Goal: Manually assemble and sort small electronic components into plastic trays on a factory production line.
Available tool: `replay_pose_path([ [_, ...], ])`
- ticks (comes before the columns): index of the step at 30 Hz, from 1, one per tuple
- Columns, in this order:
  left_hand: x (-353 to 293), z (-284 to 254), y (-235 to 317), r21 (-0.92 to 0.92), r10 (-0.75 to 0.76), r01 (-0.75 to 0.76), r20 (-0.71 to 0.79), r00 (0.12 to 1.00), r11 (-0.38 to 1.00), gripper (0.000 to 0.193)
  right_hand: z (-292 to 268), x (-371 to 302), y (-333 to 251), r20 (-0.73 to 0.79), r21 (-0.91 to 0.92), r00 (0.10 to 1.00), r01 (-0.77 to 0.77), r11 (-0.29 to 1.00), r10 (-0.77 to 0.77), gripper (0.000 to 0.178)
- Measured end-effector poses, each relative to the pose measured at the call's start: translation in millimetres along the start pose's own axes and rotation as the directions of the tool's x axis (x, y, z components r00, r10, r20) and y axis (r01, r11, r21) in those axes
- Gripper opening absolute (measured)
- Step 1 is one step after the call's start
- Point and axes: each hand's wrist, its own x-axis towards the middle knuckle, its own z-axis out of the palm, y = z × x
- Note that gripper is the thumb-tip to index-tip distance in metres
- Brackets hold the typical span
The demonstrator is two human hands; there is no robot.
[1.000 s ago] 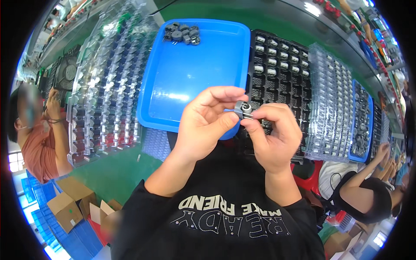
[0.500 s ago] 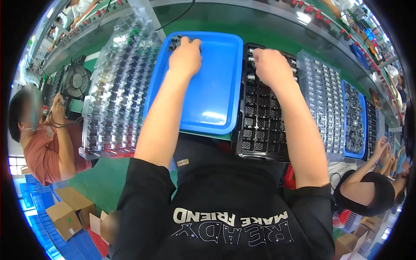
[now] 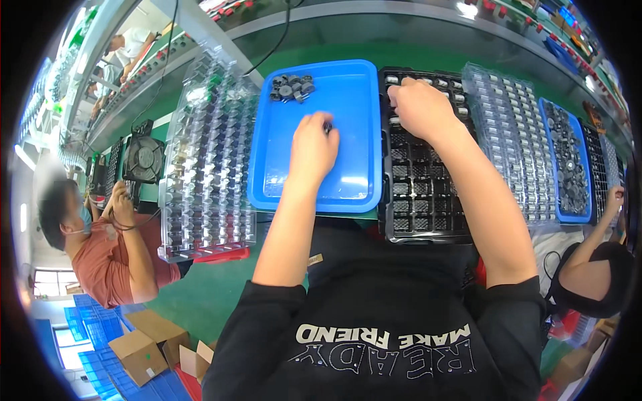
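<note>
My left hand [image 3: 314,148] is over the middle of a blue plastic tray [image 3: 352,87], its fingers closed on a small dark cylindrical part [image 3: 327,127]. A pile of similar dark grey parts [image 3: 292,87] lies in the tray's far left corner. To the right stands a black compartment tray [image 3: 428,202], its far cells holding silvery pieces and its near cells showing a textured bottom. My right hand [image 3: 422,109] is at the left side of this tray's far end, fingers bent together over a cell. What they grip, if anything, is hidden.
Clear plastic compartment trays stand to the left [image 3: 207,167] and right [image 3: 509,147]. Farther right is another blue tray [image 3: 568,215] filled with dark parts. A co-worker [image 3: 110,257] sits left near a black fan [image 3: 144,160]; another person [image 3: 588,274] is at right.
My left hand has left the pile and come nearer, toward the tray's middle, with a dark part in its fingers. My right hand stays at the black tray's far end. The view has shifted slightly.
</note>
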Motion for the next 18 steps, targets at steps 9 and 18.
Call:
replay_pose_path([
  [9,-77,-38,3,-0.259,-0.282,0.280,0.028,0.959,0.924,0.025,-95,-117,2,-0.026,0.582,0.962,-0.206,0.787,0.272,0.028],
  [18,-78,-45,2,-0.711,-0.249,0.344,0.239,0.938,0.613,0.027,-69,-219,106,0.187,0.342,0.645,-0.749,0.567,0.741,0.026],
])
